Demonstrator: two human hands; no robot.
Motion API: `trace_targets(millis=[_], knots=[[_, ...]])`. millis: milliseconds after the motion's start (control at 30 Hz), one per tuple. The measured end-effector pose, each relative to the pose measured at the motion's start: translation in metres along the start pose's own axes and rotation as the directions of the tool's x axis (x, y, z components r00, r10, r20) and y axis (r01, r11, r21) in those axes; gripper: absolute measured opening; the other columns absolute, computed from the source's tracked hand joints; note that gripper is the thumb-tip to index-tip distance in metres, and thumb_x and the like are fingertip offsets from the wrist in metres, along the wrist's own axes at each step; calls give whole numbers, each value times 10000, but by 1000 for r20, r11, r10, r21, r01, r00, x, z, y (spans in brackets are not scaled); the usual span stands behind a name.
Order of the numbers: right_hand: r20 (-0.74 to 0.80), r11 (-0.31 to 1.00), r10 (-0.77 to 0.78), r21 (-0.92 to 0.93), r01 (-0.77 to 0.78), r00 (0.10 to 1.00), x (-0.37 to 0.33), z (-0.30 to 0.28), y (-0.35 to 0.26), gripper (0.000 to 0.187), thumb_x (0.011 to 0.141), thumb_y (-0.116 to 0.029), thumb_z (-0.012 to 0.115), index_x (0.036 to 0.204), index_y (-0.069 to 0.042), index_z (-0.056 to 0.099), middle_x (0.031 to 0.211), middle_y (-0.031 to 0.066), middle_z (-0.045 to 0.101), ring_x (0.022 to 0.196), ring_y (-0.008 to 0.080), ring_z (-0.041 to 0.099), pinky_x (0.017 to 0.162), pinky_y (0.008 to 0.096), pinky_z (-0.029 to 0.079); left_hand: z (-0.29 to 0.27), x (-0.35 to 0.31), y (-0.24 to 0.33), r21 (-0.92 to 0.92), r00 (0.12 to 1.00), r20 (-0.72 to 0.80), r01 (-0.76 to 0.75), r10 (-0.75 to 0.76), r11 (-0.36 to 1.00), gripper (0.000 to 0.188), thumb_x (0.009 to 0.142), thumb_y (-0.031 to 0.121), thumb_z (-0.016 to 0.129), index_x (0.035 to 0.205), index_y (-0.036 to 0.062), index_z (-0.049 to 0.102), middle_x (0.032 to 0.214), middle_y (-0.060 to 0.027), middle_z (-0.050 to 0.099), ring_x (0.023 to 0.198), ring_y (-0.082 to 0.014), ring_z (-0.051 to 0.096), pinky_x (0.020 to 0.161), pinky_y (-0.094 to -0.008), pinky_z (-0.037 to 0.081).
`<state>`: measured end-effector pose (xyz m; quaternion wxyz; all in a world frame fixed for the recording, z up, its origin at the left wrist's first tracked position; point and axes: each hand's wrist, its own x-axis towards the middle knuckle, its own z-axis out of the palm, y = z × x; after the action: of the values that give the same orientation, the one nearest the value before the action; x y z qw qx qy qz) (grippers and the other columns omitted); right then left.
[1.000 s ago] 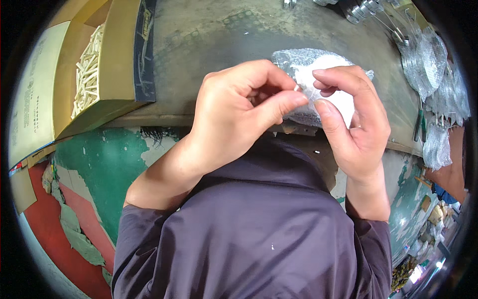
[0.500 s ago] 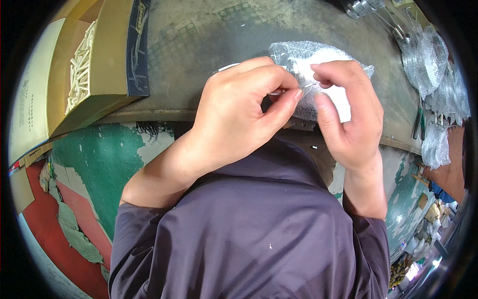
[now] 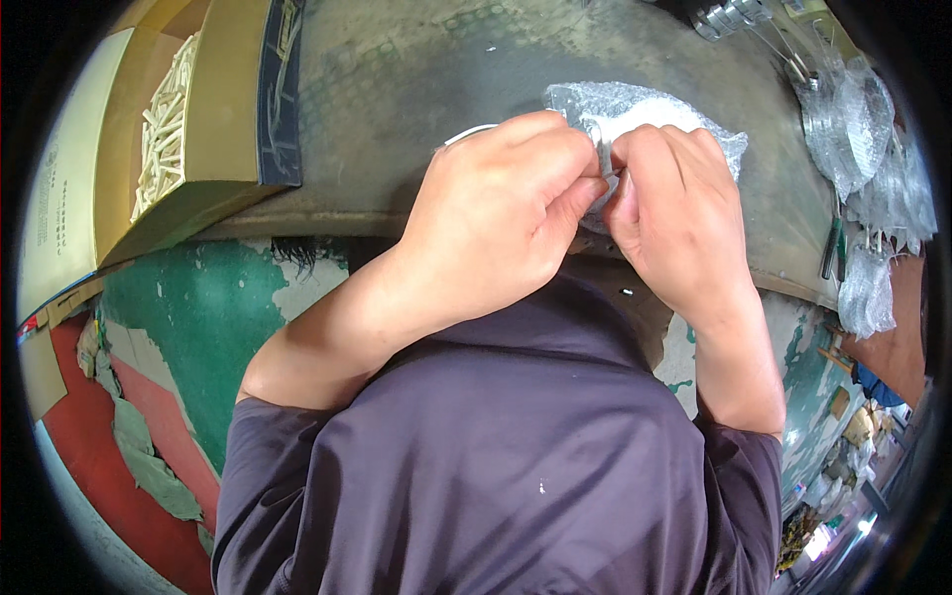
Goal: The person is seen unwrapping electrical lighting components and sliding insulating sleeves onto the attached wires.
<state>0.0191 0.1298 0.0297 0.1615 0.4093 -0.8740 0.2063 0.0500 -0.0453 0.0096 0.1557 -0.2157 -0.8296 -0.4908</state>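
My left hand (image 3: 506, 203) is closed in a pinch over the table's near edge. A thin white cord (image 3: 469, 130) curves out from behind it, and its tip is hidden by my fingers. My right hand (image 3: 676, 203) is closed too, its thumb and forefinger brought together right beside my left fingertips. What lies between the right fingertips is too small and covered to make out. Just beyond both hands, a bubble-wrap bag (image 3: 580, 96) lies on the table with a white piece (image 3: 650, 114) on or in it.
On the left, an open cardboard box (image 3: 226, 109) holds many short cream-coloured sticks (image 3: 165, 129). To the right are more bubble-wrap pouches (image 3: 848, 124), a green-handled tool (image 3: 835, 248) and shiny metal cylinders (image 3: 729, 18). The worn table (image 3: 397, 74) ends just before my body.
My right hand, open with thumb and forefinger apart before, has moved left and closed beside the left fingertips. The thin tip that stuck out of my left pinch is now covered.
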Motion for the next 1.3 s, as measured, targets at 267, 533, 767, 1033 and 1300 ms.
trace_targets(millis=[267, 533, 767, 1033, 1300], knots=[[115, 748, 579, 320, -581, 807, -12, -56, 44, 117, 841, -78, 558, 939, -15, 557, 783, 128, 588, 742, 311, 587, 691, 394, 467, -13, -9, -6, -53, 992, -3, 129, -130, 990, 45, 836, -10, 642, 801, 0, 616, 678, -37, 523, 581, -91, 475, 517, -231, 371], [266, 968, 54, 224, -116, 962, 2, -9, 17, 660, 635, -136, 772, 1239, -38, 525, 1213, 140, 552, 1157, 297, 528, 1059, 442, 340, -29, -11, -9, -240, 985, -86, 127, -151, 962, 173, 928, -34, 502, 1097, -61, 531, 1037, -94, 535, 674, -50, 457, 590, -175, 393], [207, 966, 166, 163, -201, 964, 16, -24, 21, 784, 608, -146, 788, 1312, -41, 459, 1216, 159, 527, 1189, 323, 485, 1086, 441, 322, -32, -21, -18, -263, 894, -440, -220, 86, 939, 365, 880, -38, 440, 1239, 11, 391, 1135, -122, 456, 882, -160, 490, 733, -286, 428], [-182, 889, 334, 386, -245, 925, 21, -40, 6, 955, 690, -404, 804, 1405, -4, 313, 1261, 224, 475, 1166, 371, 483, 1008, 437, 369, 42, 1, 23, -751, 856, 297, 483, -423, 451, 517, 893, 123, 657, 1333, 27, 403, 1266, -101, 526, 1144, -207, 540, 968, -356, 438], [338, 159, 522, 863, -479, 783, -55, -61, 71, 725, 770, -265, 784, 1333, 26, 433, 1220, 129, 564, 1115, 207, 542, 971, 344, 427, 53, 39, 36, -811, 774, 539, 583, -332, 43, 510, 912, 102, 589, 1379, 54, 390, 1344, -118, 482, 1260, -229, 452, 1065, -404, 348]])
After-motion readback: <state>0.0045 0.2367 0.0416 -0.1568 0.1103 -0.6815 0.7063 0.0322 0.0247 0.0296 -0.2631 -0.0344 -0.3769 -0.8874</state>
